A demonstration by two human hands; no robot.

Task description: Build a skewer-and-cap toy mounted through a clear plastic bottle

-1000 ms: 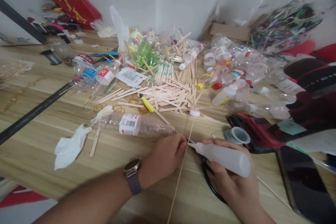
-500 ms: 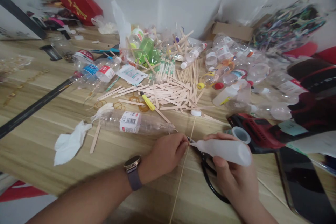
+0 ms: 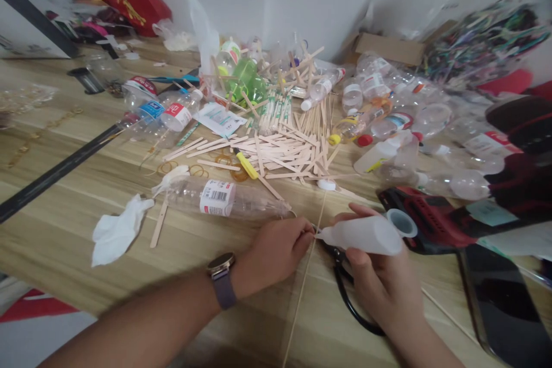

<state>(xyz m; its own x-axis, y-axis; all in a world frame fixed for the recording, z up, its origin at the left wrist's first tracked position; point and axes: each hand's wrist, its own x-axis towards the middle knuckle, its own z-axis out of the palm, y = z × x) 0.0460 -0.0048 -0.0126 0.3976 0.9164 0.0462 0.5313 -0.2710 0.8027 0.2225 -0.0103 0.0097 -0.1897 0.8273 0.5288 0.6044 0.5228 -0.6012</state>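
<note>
My left hand (image 3: pixel 280 247), with a watch on its wrist, is closed, thumb and fingertips pinched on a thin wooden stick (image 3: pixel 302 290). This stick runs from the table's middle down to the bottom of the view. My right hand (image 3: pixel 383 282) is wrapped around a translucent white squeeze bottle (image 3: pixel 360 236). The bottle is tilted, its narrow nozzle pointing left at the stick beside my left fingertips; whether the tip touches is too small to tell. Black-handled scissors (image 3: pixel 349 299) lie beneath my right hand, partly hidden. A clear plastic bottle (image 3: pixel 248 200) lies just beyond my left hand.
Many flat craft sticks (image 3: pixel 284 155) are piled ahead, with a yellow cutter (image 3: pixel 246 165) on them. Plastic bottles (image 3: pixel 375 80) crowd the back. A crumpled tissue (image 3: pixel 118 230) lies left. A red-black power tool (image 3: pixel 431 224) and a phone (image 3: pixel 504 305) are on the right.
The squeeze bottle has tipped a little more upright, its base moving left and up, while the nozzle stays by the stick. My left hand keeps its pinch. The whole view has shifted slightly.
</note>
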